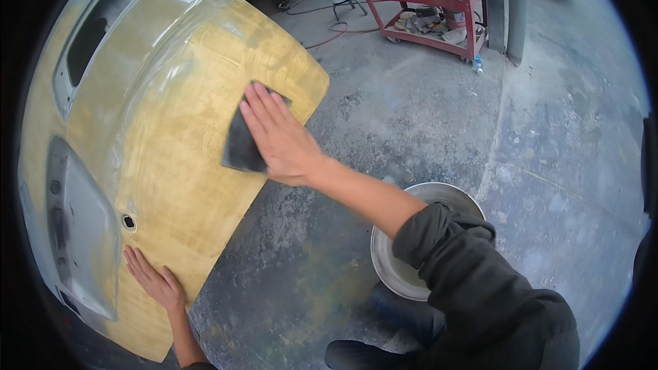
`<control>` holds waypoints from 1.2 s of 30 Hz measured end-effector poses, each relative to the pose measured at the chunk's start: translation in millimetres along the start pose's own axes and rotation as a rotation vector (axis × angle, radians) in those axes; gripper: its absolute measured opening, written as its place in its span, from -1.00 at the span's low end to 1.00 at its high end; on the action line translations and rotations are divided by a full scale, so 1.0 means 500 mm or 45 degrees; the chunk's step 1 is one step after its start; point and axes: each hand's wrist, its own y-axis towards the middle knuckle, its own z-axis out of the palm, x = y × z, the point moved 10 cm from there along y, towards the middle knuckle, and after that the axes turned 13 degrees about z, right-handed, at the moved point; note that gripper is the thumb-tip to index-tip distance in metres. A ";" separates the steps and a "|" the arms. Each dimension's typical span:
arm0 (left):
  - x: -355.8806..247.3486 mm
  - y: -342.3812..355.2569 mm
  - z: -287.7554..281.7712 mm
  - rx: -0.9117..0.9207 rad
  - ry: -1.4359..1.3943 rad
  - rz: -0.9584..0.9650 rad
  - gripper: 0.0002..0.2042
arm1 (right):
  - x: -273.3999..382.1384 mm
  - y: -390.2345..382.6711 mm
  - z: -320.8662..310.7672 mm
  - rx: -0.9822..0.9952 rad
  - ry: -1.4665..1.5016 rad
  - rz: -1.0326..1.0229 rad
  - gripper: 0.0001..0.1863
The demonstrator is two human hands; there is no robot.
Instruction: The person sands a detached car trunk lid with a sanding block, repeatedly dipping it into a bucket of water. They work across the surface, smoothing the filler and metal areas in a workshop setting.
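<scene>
While the right hand (279,137) presses flat, a dark sheet (240,144) lies pinned to the yellow panel (181,144)

As we look closer, there's the sheet, up near the panel's right-hand edge, its lower left part showing beside the palm. It looks light, thin and bendy, likely to crease if pinched; spreading the fingers across its middle seems best, or lifting it by that free lower corner. Whether it's wet and slippery, I can't tell. The grip? No pinch visible: fingers straight, close together, over the sheet, thumb out of sight. And the panel beneath! Broad, curved, surely stiff, probably awkward to shift; a flat palm near the lower edge should steady it. Just there sits the left hand (156,284), holding nothing, fingers slightly spread, below a small hole (129,223). Farther out, a round metal basin (386,267) stands partly behind the right sleeve (480,260), with a red cart (428,43) beyond.
</scene>
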 end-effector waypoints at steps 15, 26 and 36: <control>-0.011 0.018 0.005 -0.018 -0.016 -0.008 -0.33 | -0.194 0.064 -0.026 -0.129 0.597 0.448 -0.02; -0.006 0.010 0.012 -0.005 -0.023 -0.017 -0.32 | -0.092 0.114 -0.062 -0.267 0.457 0.315 -0.05; -0.006 0.008 0.010 0.001 -0.017 -0.003 -0.32 | -0.116 0.106 -0.054 -0.248 0.447 0.247 -0.10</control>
